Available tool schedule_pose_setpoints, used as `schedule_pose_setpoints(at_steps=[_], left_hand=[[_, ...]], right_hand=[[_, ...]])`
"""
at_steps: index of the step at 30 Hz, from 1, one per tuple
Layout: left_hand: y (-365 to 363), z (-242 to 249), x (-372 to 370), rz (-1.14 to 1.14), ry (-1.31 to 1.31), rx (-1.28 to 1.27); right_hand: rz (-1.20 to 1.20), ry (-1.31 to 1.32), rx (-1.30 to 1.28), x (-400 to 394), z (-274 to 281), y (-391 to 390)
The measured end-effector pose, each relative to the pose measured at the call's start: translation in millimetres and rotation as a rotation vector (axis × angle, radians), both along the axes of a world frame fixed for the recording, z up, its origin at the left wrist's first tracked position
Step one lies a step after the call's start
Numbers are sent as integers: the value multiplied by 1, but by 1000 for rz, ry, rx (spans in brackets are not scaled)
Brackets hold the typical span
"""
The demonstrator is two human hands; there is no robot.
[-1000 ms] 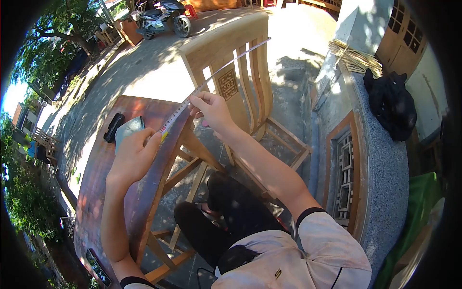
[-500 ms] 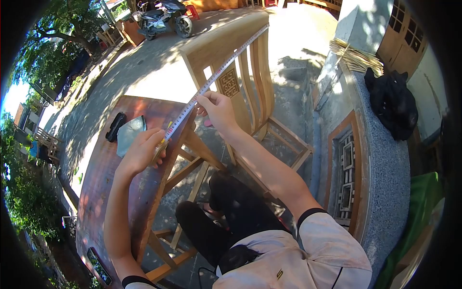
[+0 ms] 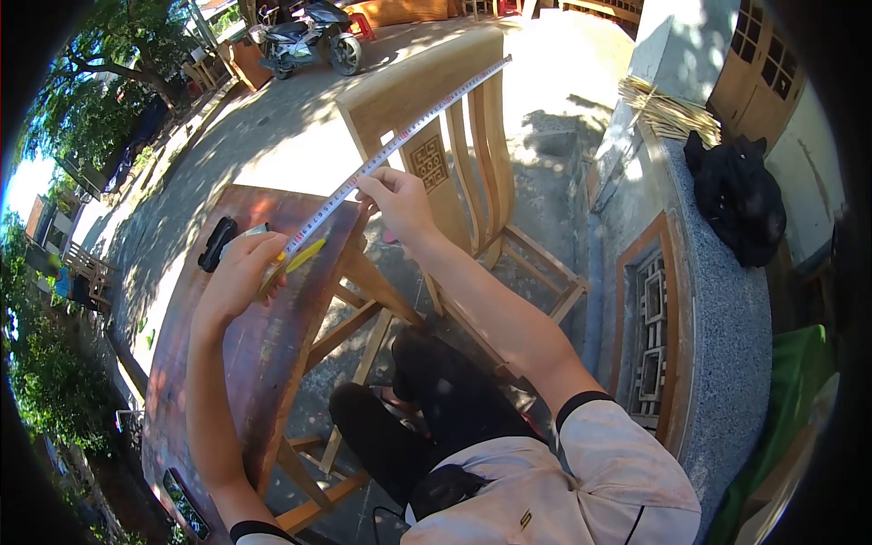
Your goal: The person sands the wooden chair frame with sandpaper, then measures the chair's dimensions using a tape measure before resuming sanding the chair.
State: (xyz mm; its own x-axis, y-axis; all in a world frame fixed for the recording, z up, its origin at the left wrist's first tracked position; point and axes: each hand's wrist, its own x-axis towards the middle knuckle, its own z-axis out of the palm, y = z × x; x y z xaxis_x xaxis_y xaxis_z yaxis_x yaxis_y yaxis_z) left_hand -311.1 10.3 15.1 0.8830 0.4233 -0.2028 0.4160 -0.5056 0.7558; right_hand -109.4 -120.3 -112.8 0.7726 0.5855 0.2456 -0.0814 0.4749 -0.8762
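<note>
Tape measure blade (image 3: 404, 136): thin, whitish strip w/ small black digits & a few red marks, nos. too small to read for sure. Runs diag. from L hand (image 3: 238, 275), over table's far R corner, across the chair back to its top R corner; can't tell if the end touches wood. L hand is closed round the tape case (image 3: 271, 280), over the table nr its R edge; case mostly hidden by fingers. Yellow strip (image 3: 305, 256) sticks out beside it. R hand (image 3: 400, 207) pinches narrow at the blade, just beyond table's far R corner.

Chair (image 3: 400, 77): pale, bare wood, smooth top rail, curved slats, carved panel (image 3: 428, 163) w/ squared fretwork.

Table (image 3: 245, 368): reddish-brown wood, worn, blotchy sheen. Black case (image 3: 216, 243) nr far L corner; pale flat item (image 3: 257, 229) just R of it, partly under L hand. Phone (image 3: 186, 502) by near L edge, dark screen.

Outdoors: grey ground w/ dappled shade, motorbike (image 3: 304, 38) & red stool (image 3: 361, 23) up top, trees L. To the R, speckled grey ledge (image 3: 736, 363) w/ black cloth item (image 3: 738, 195) & dry stick bundle (image 3: 668, 109); wood-framed opening (image 3: 649, 318) w/ lattice below; green cloth (image 3: 795, 391) low R.

Shirt (image 3: 545, 500): pale, dark trim, small gold S-like logo; no other writing legible.
</note>
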Motion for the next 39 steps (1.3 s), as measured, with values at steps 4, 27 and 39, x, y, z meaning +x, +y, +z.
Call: schedule_pose_setpoints(at_steps=[4,27,39], left_hand=[[-1,14,3,-38,-50,145],[-22,39,-4,42,-20,289],[0,30,3,79,-17,275]], right_hand=[[6,-18,35,6,11,10],[45,-2,52,5,31,9],[56,29,6,11,34,29]])
